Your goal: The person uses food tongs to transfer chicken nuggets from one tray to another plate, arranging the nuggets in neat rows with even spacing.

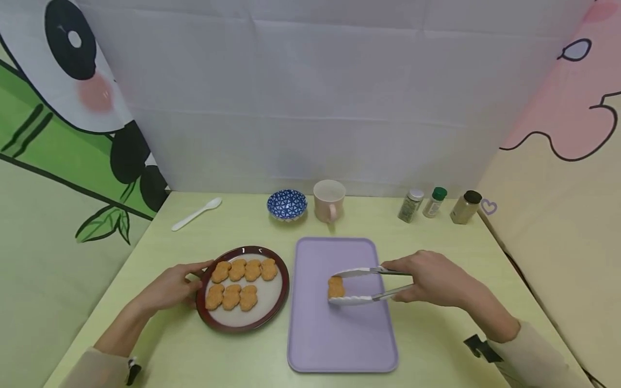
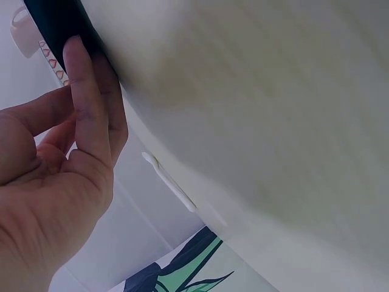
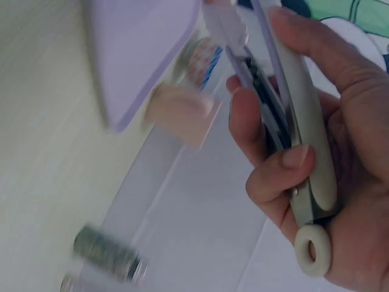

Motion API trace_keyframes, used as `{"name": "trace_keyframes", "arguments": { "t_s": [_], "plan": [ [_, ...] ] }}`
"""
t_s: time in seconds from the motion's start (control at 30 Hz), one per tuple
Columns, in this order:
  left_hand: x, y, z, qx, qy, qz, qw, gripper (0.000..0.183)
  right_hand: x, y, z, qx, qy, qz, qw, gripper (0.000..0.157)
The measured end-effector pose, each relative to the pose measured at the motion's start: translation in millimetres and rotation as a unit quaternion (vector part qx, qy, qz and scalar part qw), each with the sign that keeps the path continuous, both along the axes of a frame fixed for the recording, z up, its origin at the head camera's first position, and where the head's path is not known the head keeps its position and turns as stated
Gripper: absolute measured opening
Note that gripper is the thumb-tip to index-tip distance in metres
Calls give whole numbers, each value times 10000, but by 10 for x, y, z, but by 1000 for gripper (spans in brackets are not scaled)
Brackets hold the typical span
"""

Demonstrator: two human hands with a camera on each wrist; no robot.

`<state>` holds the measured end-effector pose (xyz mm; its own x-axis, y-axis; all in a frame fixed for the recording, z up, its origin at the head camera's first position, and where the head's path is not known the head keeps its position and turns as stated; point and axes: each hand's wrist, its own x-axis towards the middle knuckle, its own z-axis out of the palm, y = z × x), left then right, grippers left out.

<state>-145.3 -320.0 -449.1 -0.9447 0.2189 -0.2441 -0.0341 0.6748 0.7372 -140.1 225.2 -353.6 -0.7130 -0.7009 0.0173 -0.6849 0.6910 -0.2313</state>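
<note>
My left hand holds the left rim of a round plate with a dark red-brown edge and pale middle. Several golden-brown nuggets lie on it in two rows. In the left wrist view, fingers touch the plate's dark edge. Over the lavender tray, my right hand grips a pair of tongs with pale scalloped ends. One nugget is between the tong ends, over the tray; whether it is lifted I cannot tell. The right wrist view shows fingers curled round the tongs' handles.
Along the table's back stand a blue patterned bowl, a pink mug and three seasoning jars, one green-capped. A white spoon lies at the back left. Printed cloth walls enclose the table.
</note>
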Motion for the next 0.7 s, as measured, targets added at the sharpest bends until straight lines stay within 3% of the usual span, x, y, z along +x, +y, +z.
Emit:
{"name": "trace_keyframes", "arguments": {
  "t_s": [0.33, 0.7],
  "plan": [
    [-3, -29, -22, 80, -61, -4, 9999, 52, -91, -1106, -29, 21, 197, 239, 9995, 55],
    [-12, -8, -13, -58, -10, -21, 10000, 51, -141, -1467, -148, 323, -77, 231, 9992, 54]
  ]
}}
